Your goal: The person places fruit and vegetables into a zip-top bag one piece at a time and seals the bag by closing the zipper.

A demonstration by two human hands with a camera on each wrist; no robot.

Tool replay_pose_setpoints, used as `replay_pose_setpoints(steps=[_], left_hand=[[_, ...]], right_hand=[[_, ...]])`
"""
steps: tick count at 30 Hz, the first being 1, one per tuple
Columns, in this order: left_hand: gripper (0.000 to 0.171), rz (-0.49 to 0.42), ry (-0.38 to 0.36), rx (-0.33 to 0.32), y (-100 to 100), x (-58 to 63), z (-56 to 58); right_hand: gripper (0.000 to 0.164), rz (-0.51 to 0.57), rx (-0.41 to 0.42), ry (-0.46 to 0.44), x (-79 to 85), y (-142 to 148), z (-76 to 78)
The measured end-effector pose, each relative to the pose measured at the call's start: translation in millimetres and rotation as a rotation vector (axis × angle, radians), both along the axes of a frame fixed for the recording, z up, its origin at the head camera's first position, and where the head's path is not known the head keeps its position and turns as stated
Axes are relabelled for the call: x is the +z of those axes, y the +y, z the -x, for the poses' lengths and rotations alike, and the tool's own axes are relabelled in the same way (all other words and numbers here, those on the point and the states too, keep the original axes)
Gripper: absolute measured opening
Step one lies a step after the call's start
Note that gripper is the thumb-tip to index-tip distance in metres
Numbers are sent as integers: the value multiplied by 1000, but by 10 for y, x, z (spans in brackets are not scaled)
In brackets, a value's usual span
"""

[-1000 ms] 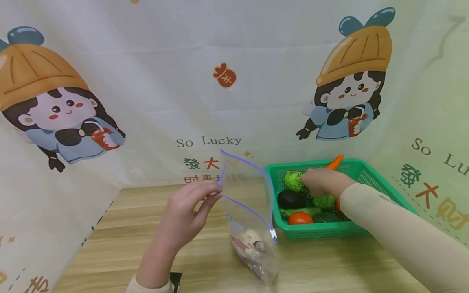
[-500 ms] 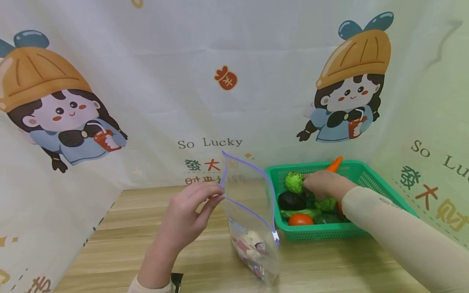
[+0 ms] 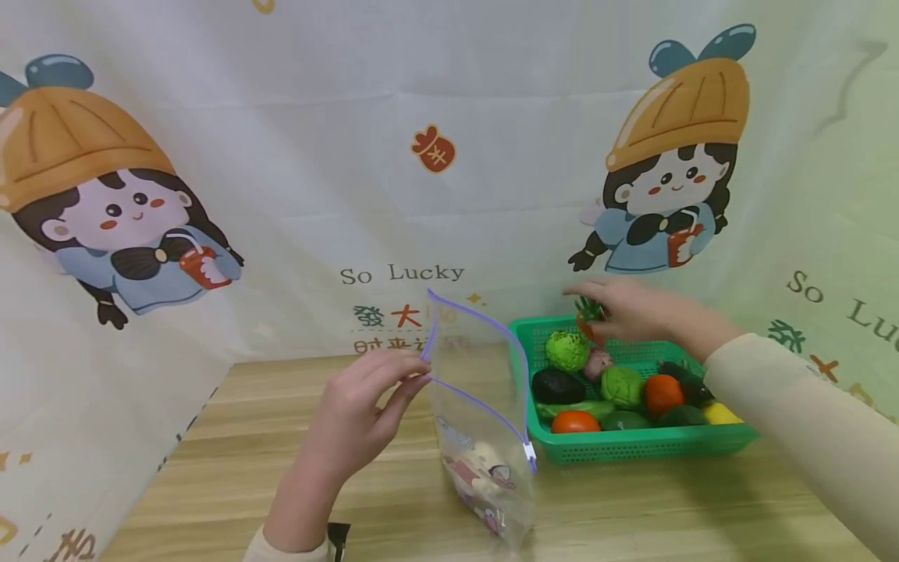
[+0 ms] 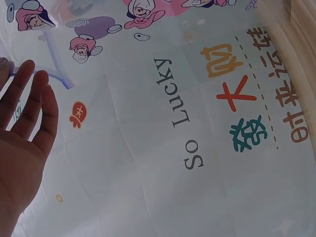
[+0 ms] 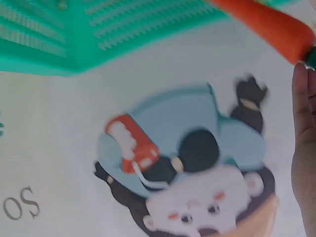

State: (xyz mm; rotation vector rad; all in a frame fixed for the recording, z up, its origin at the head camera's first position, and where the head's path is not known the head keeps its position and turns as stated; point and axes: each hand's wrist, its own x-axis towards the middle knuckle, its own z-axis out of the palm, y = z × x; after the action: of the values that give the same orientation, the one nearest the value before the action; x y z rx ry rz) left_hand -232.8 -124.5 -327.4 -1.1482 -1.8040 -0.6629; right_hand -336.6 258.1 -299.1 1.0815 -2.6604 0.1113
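My left hand (image 3: 361, 410) pinches the purple rim of a clear zip bag (image 3: 485, 410) between thumb and fingers. The bag stands upright with its mouth spread wide and a white slider at the right. Cartoon prints and something pale show low in it; the pale thing's kind is unclear. My right hand (image 3: 635, 308) holds a carrot (image 5: 276, 29) by its leafy green top, above the back of the green basket (image 3: 646, 449). In the right wrist view the orange body points away from the fingers. Part of the carrot is hidden by the hand in the head view.
In the basket lie a light green leafy ball (image 3: 567, 350), a cabbage (image 3: 621, 387), a dark avocado (image 3: 558, 386), a tomato (image 3: 576, 422), another red-orange fruit (image 3: 663, 395), an eggplant (image 3: 691, 382) and a lemon (image 3: 721, 414). A printed cloth (image 3: 316, 156) hangs behind the wooden table (image 3: 232, 468).
My right hand has come up out of the basket with the carrot, uncovering the vegetables beneath. My left hand and the bag have stayed almost still.
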Motion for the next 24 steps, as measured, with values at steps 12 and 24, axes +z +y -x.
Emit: replay_pose_setpoints(steps=[12, 24], left_hand=[[16, 2, 11, -10, 3, -6, -7], [15, 6, 17, -22, 32, 27, -21]], right_hand=[[38, 382, 213, 268, 681, -208, -458], [45, 940, 536, 341, 966, -567, -1180]])
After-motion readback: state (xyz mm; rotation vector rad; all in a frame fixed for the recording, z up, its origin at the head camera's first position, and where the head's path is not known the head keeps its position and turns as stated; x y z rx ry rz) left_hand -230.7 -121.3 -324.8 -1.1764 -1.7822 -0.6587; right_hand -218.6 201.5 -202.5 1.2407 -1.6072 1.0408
